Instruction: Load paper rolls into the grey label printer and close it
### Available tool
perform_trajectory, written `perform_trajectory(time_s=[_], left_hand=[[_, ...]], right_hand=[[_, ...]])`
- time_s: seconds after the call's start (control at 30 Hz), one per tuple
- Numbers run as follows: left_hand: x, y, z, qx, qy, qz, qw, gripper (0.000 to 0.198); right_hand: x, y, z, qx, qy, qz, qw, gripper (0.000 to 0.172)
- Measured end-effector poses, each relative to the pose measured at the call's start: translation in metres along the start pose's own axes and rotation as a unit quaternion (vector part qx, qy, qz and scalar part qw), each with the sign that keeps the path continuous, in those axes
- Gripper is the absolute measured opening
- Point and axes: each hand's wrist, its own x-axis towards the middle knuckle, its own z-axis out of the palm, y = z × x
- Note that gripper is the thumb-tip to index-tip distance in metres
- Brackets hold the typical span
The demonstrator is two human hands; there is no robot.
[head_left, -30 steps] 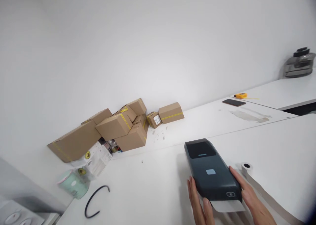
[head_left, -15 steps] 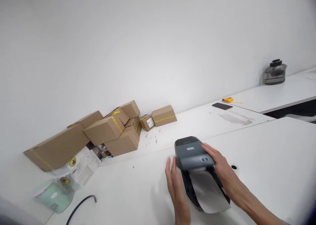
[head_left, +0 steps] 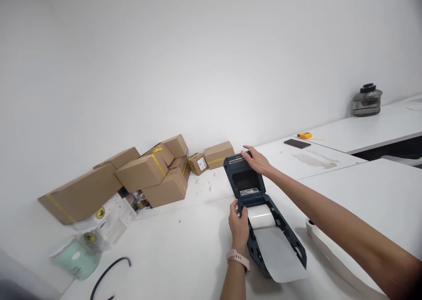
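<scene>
A dark label printer (head_left: 290, 218) stands on the white table with its lid (head_left: 248, 180) swung up and back. Inside its body lies a roll of white labels (head_left: 261, 216), and a strip of label paper (head_left: 278, 254) runs out over the front edge. My left hand (head_left: 239, 223), with a pink wristband (head_left: 238, 259), is closed round the printer's left side near the hinge. Up at the lid's far edge, my right hand (head_left: 256, 159) grips the lid, thumb and fingers round its rim.
To the right lies a white paper roll (head_left: 311, 229) with a loose strip. Cardboard boxes (head_left: 145, 172) are piled at the left. A phone (head_left: 297, 143), a yellow tape measure (head_left: 305, 135) and a smoky jug (head_left: 366, 101) sit farther back. A black cable (head_left: 108, 271) curls at the front left.
The printer's lid has swung up and away, baring the label roll. My right hand has moved forward with it, and my left hand has closed on the printer's side.
</scene>
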Motion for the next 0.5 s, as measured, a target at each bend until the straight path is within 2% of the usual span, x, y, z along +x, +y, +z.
perform_trajectory(time_s=[0.1,0.2,0.23,0.33,0.43,0.5], left_hand=[[-0.002,0.0,0.001,0.003,0.008,0.003,1.0,0.045],[-0.003,0.0,0.002,0.005,0.01,0.005,1.0,0.044],[-0.003,0.0,0.002,0.008,0.012,0.002,1.0,0.045],[-0.002,-0.003,0.001,0.034,0.022,-0.026,0.999,0.051],[-0.001,-0.002,0.0,0.07,0.022,-0.052,0.996,0.054],[0.0,0.0,-0.001,0.092,0.019,-0.054,0.994,0.053]], right_hand=[[-0.01,0.001,-0.004,-0.006,0.008,-0.016,1.0,0.059],[-0.052,0.0,-0.01,-0.022,-0.005,-0.056,0.998,0.053],[-0.068,0.001,-0.01,-0.028,-0.039,-0.075,0.996,0.048],[-0.107,0.011,-0.002,-0.047,-0.203,-0.121,0.971,0.036],[-0.118,0.026,0.014,-0.072,-0.34,-0.126,0.929,0.052],[-0.114,0.033,0.026,-0.092,-0.397,-0.121,0.905,0.062]])
